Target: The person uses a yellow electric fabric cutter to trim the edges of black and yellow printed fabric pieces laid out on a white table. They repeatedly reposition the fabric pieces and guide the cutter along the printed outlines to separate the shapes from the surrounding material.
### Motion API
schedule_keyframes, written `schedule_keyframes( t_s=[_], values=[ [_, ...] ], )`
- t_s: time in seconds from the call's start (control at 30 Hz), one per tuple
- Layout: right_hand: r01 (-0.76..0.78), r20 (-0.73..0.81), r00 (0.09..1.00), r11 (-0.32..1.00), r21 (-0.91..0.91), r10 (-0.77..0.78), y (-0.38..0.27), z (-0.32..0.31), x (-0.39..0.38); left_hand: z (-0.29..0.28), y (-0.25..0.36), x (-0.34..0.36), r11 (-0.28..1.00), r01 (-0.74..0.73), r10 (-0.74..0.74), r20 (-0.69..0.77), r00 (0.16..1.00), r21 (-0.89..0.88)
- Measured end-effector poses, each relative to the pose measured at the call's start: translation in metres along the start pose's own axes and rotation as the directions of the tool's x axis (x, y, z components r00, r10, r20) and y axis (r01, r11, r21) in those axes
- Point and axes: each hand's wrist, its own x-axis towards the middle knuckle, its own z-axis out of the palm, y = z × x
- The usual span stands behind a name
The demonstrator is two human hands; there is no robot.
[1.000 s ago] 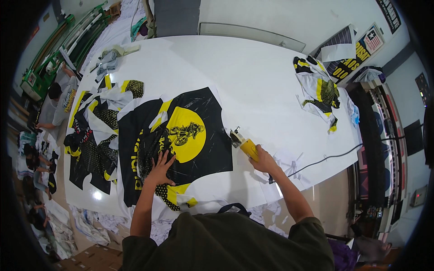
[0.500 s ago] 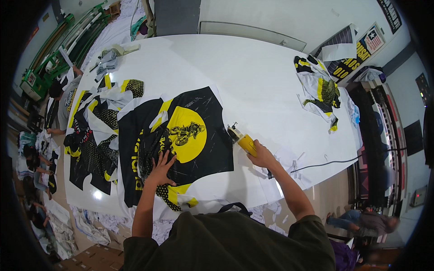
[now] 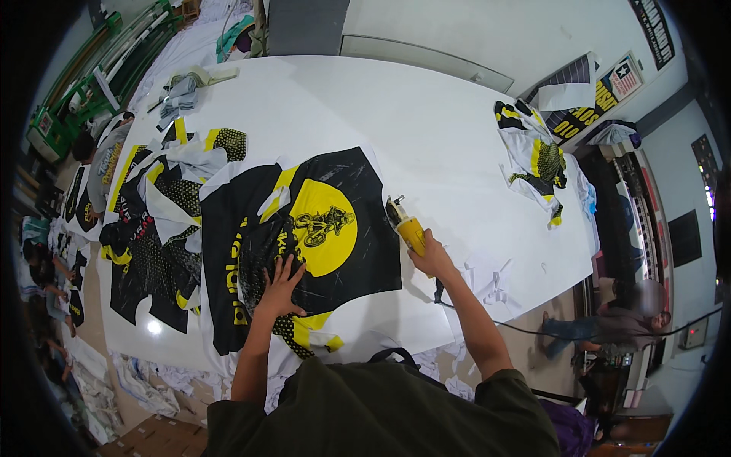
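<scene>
My left hand [image 3: 283, 291] presses on a black panel [image 3: 369, 259] printed with a yellow disc and a motorbike rider, its fingers spread. My right hand [image 3: 430, 255] grips a yellow electric cloth cutter [image 3: 411, 232], whose silver head touches or sits just beside the panel's right edge. A black cord runs from the cutter's rear toward the right. Under my left forearm show dotted yellow-and-black pieces [image 3: 308, 335]. A heap of cut pieces [image 3: 171, 198] lies left of the panel on the white table [image 3: 426, 137].
Another pile [image 3: 533, 160] lies at the far right, grey cloths [image 3: 183, 95] at the back left. Green roller machinery [image 3: 84, 91] and several co-workers [image 3: 106, 148] are on the left. At lower right a person [image 3: 609, 327] stands by a long machine [image 3: 624, 213]. Scraps [image 3: 457, 381] litter the floor.
The cutter in my right hand has advanced away from me along the panel's edge. The cord has swung lower. At right, a person has come further into view. The camera has shifted slightly.
</scene>
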Motion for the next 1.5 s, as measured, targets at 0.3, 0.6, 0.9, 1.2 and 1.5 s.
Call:
schedule_keyframes(
  t_s=[0.3, 0.6, 0.9, 1.2, 1.5],
  values=[
    [-0.082, -0.104, 0.991, 0.996, 0.036, 0.086, -0.035, 0.018, 0.027, 0.005, -0.006, 0.001, 1.0, -0.021, 0.021, -0.017, 1.0, -0.02],
    [-0.101, -0.204, 0.973, 0.994, 0.049, 0.109, -0.061, 0.033, 0.061, 0.01, -0.014, 0.0, 0.999, -0.041, 0.039, -0.04, 0.998, -0.032],
    [-0.163, -0.298, 0.936, 0.98, 0.109, 0.189, -0.068, 0.041, 0.098, 0.007, -0.01, 0.0, 0.998, -0.056, 0.055, -0.039, 0.998, -0.02],
    [-0.022, -0.087, 0.996, 1.0, -0.004, 0.022, -0.014, 0.01, 0.033, -0.007, -0.021, -0.021, 0.998, -0.015, 0.015, 0.01, 1.0, 0.062],
    [0.017, -0.066, 0.998, 1.0, 0.019, -0.016, -0.012, 0.006, 0.045, 0.013, 0.033, -0.009, 0.999, -0.011, 0.017, -0.183, 0.983, 0.031]
  ],
)
